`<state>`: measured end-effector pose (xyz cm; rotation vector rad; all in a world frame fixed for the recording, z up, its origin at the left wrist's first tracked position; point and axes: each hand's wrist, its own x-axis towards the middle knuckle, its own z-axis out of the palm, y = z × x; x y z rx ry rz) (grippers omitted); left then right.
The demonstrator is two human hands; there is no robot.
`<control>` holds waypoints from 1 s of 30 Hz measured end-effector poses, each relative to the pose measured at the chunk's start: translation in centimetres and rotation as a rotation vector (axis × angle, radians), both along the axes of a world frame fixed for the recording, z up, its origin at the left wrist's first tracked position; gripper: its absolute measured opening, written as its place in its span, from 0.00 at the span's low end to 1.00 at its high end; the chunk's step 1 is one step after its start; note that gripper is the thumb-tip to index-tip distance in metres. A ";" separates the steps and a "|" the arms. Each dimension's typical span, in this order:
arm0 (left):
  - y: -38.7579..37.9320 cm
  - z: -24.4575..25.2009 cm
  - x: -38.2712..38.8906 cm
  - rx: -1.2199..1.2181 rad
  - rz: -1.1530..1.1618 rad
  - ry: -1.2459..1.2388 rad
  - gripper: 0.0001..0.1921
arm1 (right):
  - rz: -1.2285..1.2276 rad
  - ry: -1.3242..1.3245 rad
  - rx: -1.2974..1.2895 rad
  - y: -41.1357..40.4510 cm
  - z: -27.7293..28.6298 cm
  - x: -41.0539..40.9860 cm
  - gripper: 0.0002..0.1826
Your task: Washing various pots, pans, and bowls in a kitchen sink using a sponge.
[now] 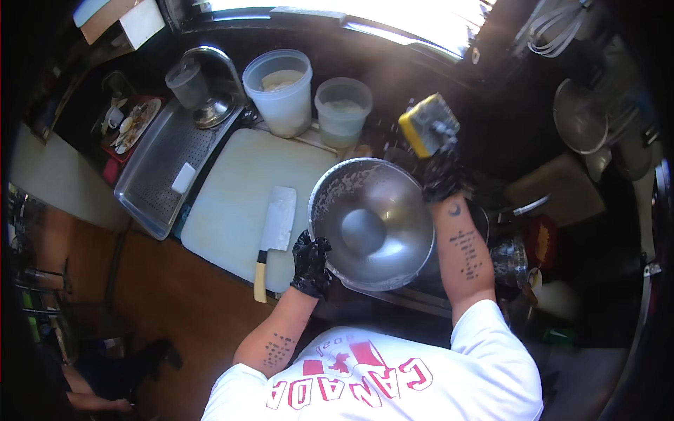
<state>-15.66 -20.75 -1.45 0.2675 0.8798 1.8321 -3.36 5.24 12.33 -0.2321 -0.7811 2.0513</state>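
Note:
A large stainless steel mixing bowl (392,210) is tilted towards me, with whitish suds on its inner wall. Gloved in black, my left hand (311,263) grips the bowl's left rim. My right hand (443,171), in a black glove too, holds a yellow scrub sponge (429,123) with a grey-green face, raised beyond the bowl's far right rim. Some droplets hang in the air beside the sponge. Left of the bowl, a cleaver (280,218) with a pale handle lies on a white cutting board (231,194).
Behind the board stand a tall plastic tub (279,102) and a shorter one (343,121). To the left, a perforated metal drainboard (152,173) holds a white block (184,178); a tray with dirty dishes (138,126) is beyond. A whisk (555,31) and strainer (581,116) hang right. Another person's arm (97,402) shows lower left.

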 end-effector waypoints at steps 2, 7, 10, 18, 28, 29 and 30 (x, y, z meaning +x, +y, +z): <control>-0.1 -2.3 1.2 0.127 -0.003 0.163 0.12 | -0.028 -0.061 -0.020 -0.7 -5.3 1.5 0.15; 1.3 -2.7 5.2 -0.265 0.061 0.683 0.12 | -0.280 -1.049 0.297 -7.0 -9.0 3.9 0.08; 3.4 -2.8 9.0 -0.362 0.048 0.682 0.11 | -0.351 -1.307 0.912 -5.0 -14.2 10.0 0.10; 4.9 -5.6 10.9 -0.443 0.188 0.506 0.07 | 0.388 -1.178 1.351 -13.3 -16.8 11.6 0.42; 4.2 2.5 11.2 -0.211 0.104 0.599 0.27 | -0.124 -1.789 1.096 -8.7 -19.1 12.3 0.31; 4.0 2.9 9.8 -0.250 -0.003 0.398 0.27 | -0.150 -1.708 1.015 -8.3 -19.8 11.8 0.29; 5.1 -1.9 8.7 -0.260 0.040 0.576 0.26 | -0.165 -1.620 0.952 -8.2 -20.2 11.0 0.27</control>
